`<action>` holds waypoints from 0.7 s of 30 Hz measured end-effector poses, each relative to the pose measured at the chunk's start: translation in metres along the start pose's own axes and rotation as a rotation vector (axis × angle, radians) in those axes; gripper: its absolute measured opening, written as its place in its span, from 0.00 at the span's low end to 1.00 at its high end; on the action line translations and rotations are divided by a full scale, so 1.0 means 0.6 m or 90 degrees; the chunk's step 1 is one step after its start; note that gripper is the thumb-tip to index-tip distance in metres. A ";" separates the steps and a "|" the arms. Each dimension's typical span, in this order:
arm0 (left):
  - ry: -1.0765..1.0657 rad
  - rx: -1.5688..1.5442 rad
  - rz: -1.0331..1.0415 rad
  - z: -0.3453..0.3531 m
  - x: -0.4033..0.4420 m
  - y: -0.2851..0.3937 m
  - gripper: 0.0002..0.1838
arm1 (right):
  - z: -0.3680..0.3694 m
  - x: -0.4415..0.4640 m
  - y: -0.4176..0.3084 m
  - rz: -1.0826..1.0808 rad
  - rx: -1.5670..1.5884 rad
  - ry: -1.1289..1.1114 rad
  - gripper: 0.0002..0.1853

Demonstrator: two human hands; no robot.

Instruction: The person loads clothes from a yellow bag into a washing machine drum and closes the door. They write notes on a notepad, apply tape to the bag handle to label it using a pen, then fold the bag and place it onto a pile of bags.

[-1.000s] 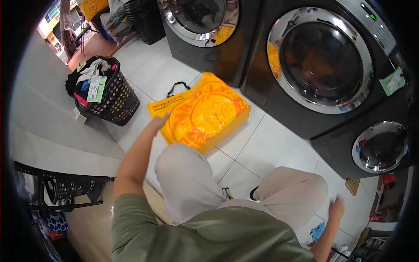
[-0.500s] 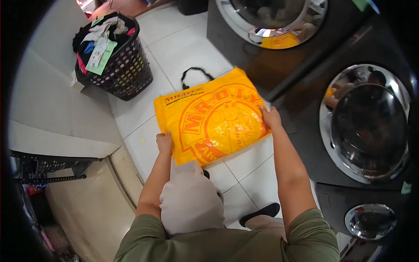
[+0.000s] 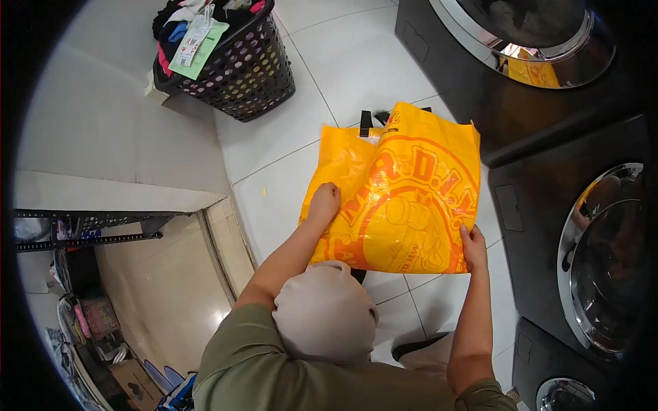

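A large yellow shopping bag with orange "MR.D.I.Y." print is held low in front of me, over the floor. Its left part is creased inward, and the printed right part bulges up. Black strap handles show at its far edge. My left hand is closed in a fist on the bag's left side, bunching the material. At the lower right edge, my right hand pinches the bag, thumb on top. What lies inside the bag is hidden.
A dark perforated laundry basket full of clothes stands at the upper left, with a green slip on top. Dark front-loading machines line the right side. A black shelf juts from the left. White floor tiles lie beneath.
The bag has gone from lying flat to being folded, its left part drawn inward. My left hand has moved up and inward on it. The view has shifted, so the basket sits higher.
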State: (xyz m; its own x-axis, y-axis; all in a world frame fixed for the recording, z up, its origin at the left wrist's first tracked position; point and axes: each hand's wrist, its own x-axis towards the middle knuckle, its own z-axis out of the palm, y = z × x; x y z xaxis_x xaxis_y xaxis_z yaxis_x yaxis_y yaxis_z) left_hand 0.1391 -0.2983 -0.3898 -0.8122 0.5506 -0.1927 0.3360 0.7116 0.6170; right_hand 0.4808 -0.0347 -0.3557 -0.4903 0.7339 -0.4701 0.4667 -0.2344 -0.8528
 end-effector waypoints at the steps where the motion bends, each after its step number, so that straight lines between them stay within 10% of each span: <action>1: 0.068 0.020 0.023 0.011 -0.012 -0.003 0.24 | -0.006 0.006 0.009 -0.014 -0.006 0.022 0.12; 5: -0.175 0.034 -0.172 -0.052 -0.045 0.016 0.22 | -0.010 0.005 -0.004 -0.045 0.026 0.111 0.12; 8: -0.292 0.051 -0.084 -0.079 -0.089 0.009 0.16 | -0.027 -0.002 0.005 0.020 0.191 0.138 0.11; 12: -0.319 0.117 -0.096 -0.051 -0.100 0.005 0.14 | -0.038 -0.009 0.024 -0.029 0.121 0.115 0.12; 15: -0.053 -0.042 -0.052 -0.068 -0.093 0.005 0.13 | -0.059 -0.022 0.009 -0.040 0.147 0.124 0.12; 18: -0.041 -0.706 -0.187 -0.092 -0.074 0.008 0.14 | -0.085 -0.049 -0.025 0.065 0.395 0.087 0.12; 21: -0.153 -0.548 -0.276 -0.036 -0.046 -0.093 0.16 | -0.105 0.021 0.109 0.167 0.192 0.025 0.14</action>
State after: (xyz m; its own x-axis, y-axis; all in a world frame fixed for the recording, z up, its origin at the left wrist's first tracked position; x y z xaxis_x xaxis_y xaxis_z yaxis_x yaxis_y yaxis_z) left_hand 0.1322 -0.3626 -0.4023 -0.6330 0.4595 -0.6230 -0.5052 0.3645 0.7822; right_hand 0.5513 -0.0006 -0.4030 -0.3517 0.6469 -0.6766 0.3318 -0.5896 -0.7364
